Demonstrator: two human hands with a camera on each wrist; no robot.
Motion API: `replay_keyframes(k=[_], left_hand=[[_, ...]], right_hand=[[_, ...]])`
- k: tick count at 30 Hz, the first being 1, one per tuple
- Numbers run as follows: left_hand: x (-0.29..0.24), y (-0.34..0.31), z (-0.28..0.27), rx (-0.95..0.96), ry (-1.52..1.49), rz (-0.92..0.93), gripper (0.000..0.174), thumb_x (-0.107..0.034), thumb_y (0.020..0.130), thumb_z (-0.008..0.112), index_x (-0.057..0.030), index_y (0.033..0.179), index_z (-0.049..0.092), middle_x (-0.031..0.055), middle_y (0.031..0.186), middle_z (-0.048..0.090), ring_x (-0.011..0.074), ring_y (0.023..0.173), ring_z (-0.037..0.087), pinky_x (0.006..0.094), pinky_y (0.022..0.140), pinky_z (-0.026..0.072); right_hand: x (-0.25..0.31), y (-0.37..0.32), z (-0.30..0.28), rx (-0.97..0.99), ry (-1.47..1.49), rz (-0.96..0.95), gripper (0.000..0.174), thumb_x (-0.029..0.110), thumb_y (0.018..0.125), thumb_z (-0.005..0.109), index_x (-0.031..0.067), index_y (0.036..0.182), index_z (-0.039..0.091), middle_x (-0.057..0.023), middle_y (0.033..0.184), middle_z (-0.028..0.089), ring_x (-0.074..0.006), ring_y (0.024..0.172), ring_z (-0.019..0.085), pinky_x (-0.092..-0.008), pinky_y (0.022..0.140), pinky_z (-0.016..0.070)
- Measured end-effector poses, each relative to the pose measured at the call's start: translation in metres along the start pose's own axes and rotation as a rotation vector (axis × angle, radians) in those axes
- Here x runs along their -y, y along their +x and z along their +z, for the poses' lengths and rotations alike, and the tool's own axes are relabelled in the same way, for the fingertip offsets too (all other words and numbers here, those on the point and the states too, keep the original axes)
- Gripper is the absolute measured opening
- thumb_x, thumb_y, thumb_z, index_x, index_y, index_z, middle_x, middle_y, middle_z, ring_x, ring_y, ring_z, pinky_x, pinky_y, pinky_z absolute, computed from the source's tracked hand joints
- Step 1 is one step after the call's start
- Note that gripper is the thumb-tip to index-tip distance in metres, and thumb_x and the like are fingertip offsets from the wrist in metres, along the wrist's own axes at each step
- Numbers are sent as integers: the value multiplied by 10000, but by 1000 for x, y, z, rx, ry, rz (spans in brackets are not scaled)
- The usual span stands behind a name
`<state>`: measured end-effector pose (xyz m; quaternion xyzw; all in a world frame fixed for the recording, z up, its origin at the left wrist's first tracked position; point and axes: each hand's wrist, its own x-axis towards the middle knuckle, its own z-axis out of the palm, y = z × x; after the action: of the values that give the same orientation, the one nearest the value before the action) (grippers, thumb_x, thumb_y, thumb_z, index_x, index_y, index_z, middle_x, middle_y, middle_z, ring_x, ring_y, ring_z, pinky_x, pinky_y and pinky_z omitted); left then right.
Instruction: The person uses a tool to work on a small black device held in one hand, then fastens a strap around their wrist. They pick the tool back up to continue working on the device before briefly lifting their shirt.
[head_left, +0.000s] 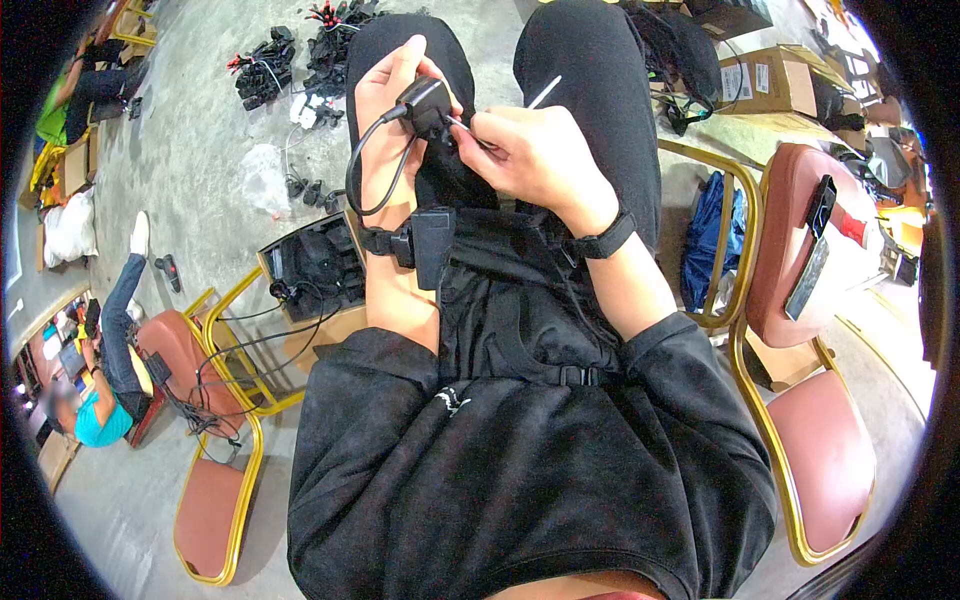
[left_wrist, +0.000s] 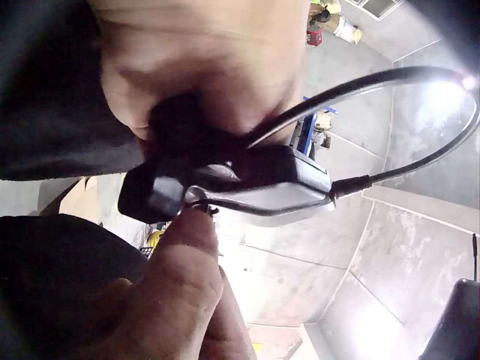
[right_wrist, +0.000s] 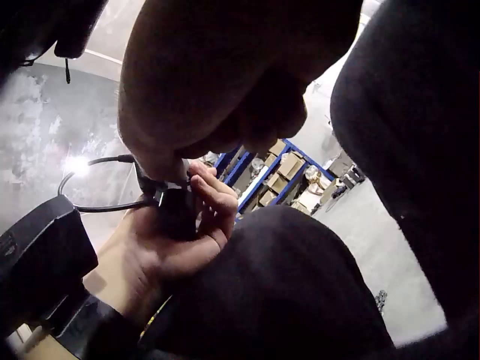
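Note:
My left hand [head_left: 385, 135] holds a small black camera-like device [head_left: 425, 103] over my lap, its palm turned up. A black cable [left_wrist: 375, 77] loops from the device back toward the wrist. My right hand [head_left: 540, 155] pinches a thin, pale, rod-like tool [head_left: 546, 92], its rear end sticking out behind the fingers. The tool's front end meets the side of the device in the head view. In the left wrist view, the right fingertips [left_wrist: 196, 225] are right at the device's edge, beside a thin dark lead. The right wrist view shows the left fingers curled about the device.
Red-brown chairs with gold frames stand left [head_left: 178, 355] and right [head_left: 800, 250]. A box of black gear [head_left: 315, 262] with trailing cables sits at my left. Black devices [head_left: 265, 68] lie on the floor ahead; a cardboard box [head_left: 765, 85] stands front right. A person [head_left: 105, 415] sits far left.

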<state>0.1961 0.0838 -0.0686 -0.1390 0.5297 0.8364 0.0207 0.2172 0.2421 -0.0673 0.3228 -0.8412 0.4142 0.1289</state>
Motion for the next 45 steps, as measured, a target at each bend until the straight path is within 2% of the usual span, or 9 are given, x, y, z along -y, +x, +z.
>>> replay_keyframes(k=[3, 5, 6, 16, 19, 24, 28, 41, 45], left_hand=[[-3, -2, 2, 26, 19, 54, 253, -218, 916, 593, -62, 725, 535, 40, 614, 511, 161, 498, 519, 290, 495, 452], [-1, -1, -2, 44, -59, 48, 247, -211, 911, 599, -64, 726, 530, 37, 619, 506, 164, 516, 521, 293, 497, 448], [-1, 0, -2, 64, -138, 41, 241, -205, 906, 605, -66, 727, 525, 35, 623, 500, 168, 534, 523, 296, 499, 444], [0, -3, -2, 98, -252, 97, 208, -195, 902, 605, -73, 763, 511, 28, 630, 451, 175, 560, 474, 297, 508, 446], [2, 0, -4, 89, -185, 111, 289, -263, 933, 568, -66, 725, 534, 78, 584, 575, 172, 494, 589, 264, 483, 481], [-1, 1, -1, 0, -47, 57, 253, -233, 919, 590, -73, 726, 553, 56, 604, 552, 180, 499, 545, 289, 475, 464], [-3, -9, 2, -45, 85, 65, 308, -263, 929, 579, -65, 693, 565, 65, 578, 577, 166, 464, 579, 269, 455, 466], [-1, -1, 4, -36, 125, 63, 345, -285, 942, 555, -67, 676, 586, 62, 556, 584, 140, 430, 558, 252, 436, 453], [0, 0, 0, -15, 88, 49, 324, -280, 932, 572, -66, 688, 577, 55, 559, 571, 141, 446, 553, 261, 445, 450]], right_hand=[[-2, -1, 1, 77, 150, 135, 355, 259, 903, 621, 54, 637, 507, -46, 501, 436, -196, 420, 411, -292, 422, 323], [-2, 1, 0, 386, 756, 660, 363, 327, 928, 572, 40, 706, 587, 24, 499, 451, -119, 430, 438, -308, 421, 339], [-4, 1, -3, 467, 1047, 801, 406, 340, 955, 543, 15, 713, 571, 64, 530, 365, -54, 498, 344, -270, 447, 292], [6, -1, 3, 216, 645, 541, 370, 310, 949, 549, -8, 763, 574, -15, 538, 382, -72, 544, 344, -288, 480, 312], [7, 2, -5, 275, 577, 478, 347, 307, 941, 554, -2, 790, 598, -71, 542, 446, -116, 500, 411, -310, 486, 352], [2, 5, -11, 323, 233, 343, 285, 281, 907, 574, 47, 756, 633, -139, 636, 611, -302, 554, 601, -381, 506, 449], [3, -4, -5, 121, 0, 90, 298, 248, 872, 636, 63, 660, 538, -120, 578, 523, -305, 514, 556, -364, 466, 411], [-2, 1, -9, 242, 59, 164, 263, 282, 882, 595, 68, 732, 624, -139, 626, 599, -323, 591, 608, -406, 518, 473], [-3, 1, -10, 303, 347, 370, 289, 280, 915, 580, 35, 769, 627, -104, 564, 543, -204, 501, 533, -347, 486, 409]])
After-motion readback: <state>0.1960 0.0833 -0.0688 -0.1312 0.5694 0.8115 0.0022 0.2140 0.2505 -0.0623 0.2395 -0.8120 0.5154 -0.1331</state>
